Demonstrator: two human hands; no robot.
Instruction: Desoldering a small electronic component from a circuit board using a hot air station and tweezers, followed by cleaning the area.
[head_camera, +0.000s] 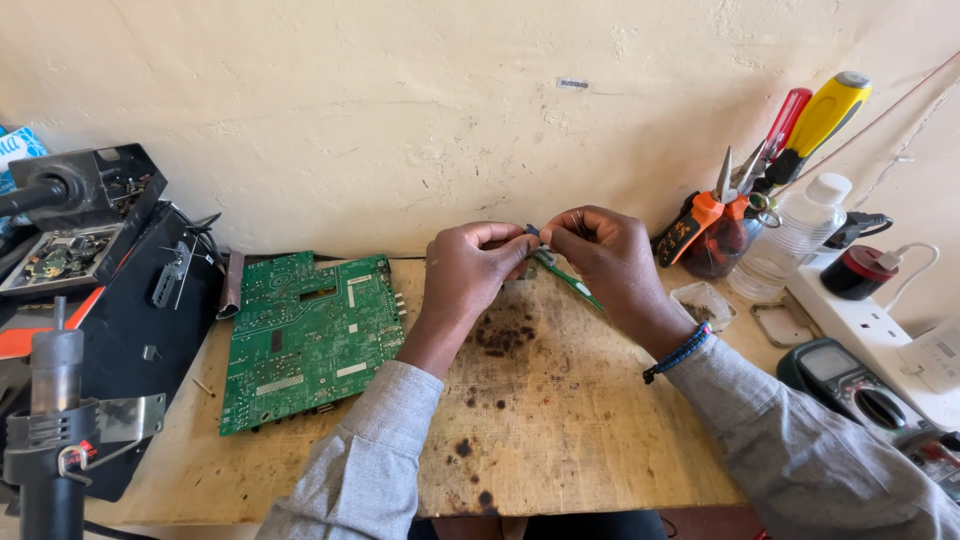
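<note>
Grey sleeves (370, 470) near; both hands, left hand (470, 268) and right hand (605, 255), pinch a small green-handled tool (568, 280) that could slip onto the wooden board (560, 420).

Grey long sleeves (370, 470); blue beaded bracelet (680, 352) on right wrist

Can't make out small dark blue piece (533, 231) pinched between my left hand (470, 268) and right hand (610, 260); fingertips cover most of it. Thin green strip (568, 278) half hidden under right hand. Grey hot-air tool (50, 420) near left cut by frame edge. Dark green multimeter (850, 385) near right partly behind my sleeve.
</note>
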